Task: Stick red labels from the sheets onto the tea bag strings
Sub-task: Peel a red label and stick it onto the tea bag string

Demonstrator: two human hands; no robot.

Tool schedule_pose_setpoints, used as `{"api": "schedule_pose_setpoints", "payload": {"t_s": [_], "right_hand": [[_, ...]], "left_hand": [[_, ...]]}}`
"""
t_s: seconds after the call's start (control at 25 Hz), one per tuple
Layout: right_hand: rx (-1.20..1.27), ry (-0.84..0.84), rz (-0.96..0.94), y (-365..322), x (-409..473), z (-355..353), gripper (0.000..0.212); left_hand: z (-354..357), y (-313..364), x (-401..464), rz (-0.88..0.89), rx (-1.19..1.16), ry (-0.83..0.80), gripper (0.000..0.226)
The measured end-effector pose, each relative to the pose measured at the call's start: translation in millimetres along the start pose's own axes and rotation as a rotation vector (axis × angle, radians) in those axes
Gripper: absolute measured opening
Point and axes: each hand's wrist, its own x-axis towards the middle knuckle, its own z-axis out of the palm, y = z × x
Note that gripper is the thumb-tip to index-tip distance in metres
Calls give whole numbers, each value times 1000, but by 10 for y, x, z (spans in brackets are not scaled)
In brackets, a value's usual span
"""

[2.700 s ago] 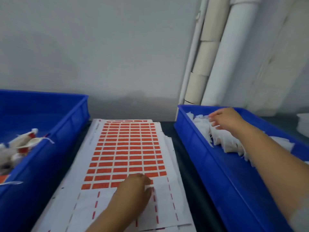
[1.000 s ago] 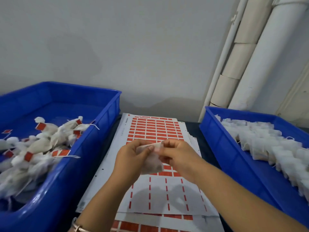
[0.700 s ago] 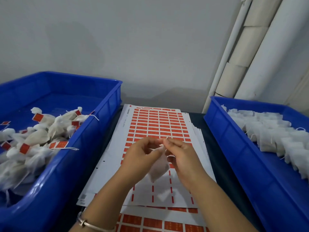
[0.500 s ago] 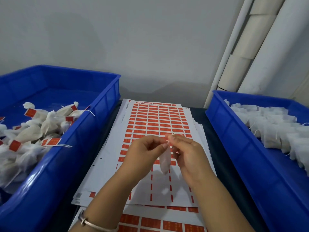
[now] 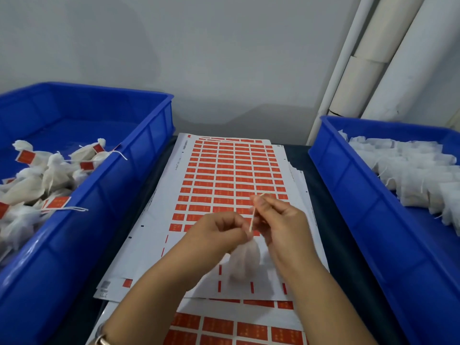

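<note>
Both hands now work together over the near part of the label sheet. My left hand (image 5: 220, 232) has come off the sheet, where it lay flat a few seconds ago, and is clenched around the neck of a tea bag (image 5: 245, 261); the bag hangs below my fingers, blurred by motion. My right hand (image 5: 281, 220) has left the right bin and now pinches the string (image 5: 252, 219) near its upper end. The string runs taut between the two hands, where half a second ago it was bunched close at my fingertips. I cannot tell whether a red label is already on my fingertip; the view there is too smeared to settle it.

Assessment: the string is drawn out and presented, so the bag is ready for its label. That is the step in hand.

Beneath the hands, the label sheet (image 5: 231, 175) lies on the worktop (image 5: 331, 245) with its nearest rows already stripped and full red rows beyond. More sheets show under it at the near edge.

Farther left, the left bin (image 5: 139, 170) holds finished bags with red labels on their strings. Farther right, the right bin (image 5: 353, 185) holds a pile of bags without labels, so much of the job remains.
</note>
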Motion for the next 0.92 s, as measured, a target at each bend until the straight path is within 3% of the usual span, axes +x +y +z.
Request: {"api": "schedule_pose_setpoints", "payload": {"t_s": [0.12,0.24,0.36,0.44,0.56,0.72,0.76,0.84,0.92], "right_hand": [[4,-251,181,47,-34,13,45],[-203,-397,79,58,-104,67,49],[-537,-287,-47,163,-109,174,30],[-566,-238,-45,188,-122,217,8],[-490,-258,31,177,-121,180,18],[-59,-324,205,102,-82,116,35],[134,-360,239,83,-82,99,32],[506,-370,332,75,-56,52,9],[772,-323,398,105,-23,13,15]], "left_hand": [[-25,18,-13,1,-340,19,28],[-34,-11,26,16,-445,223,21],[-8,-50,70,-4,-426,393,16],[-5,-74,95,-36,-423,417,14],[-70,-91,136,-81,-513,396,14],[-200,-85,140,-107,-903,329,20],[-224,-85,134,-110,-977,326,20],[-266,-77,121,-117,-1063,337,20],[-289,-64,126,-125,-1060,364,21]]}}
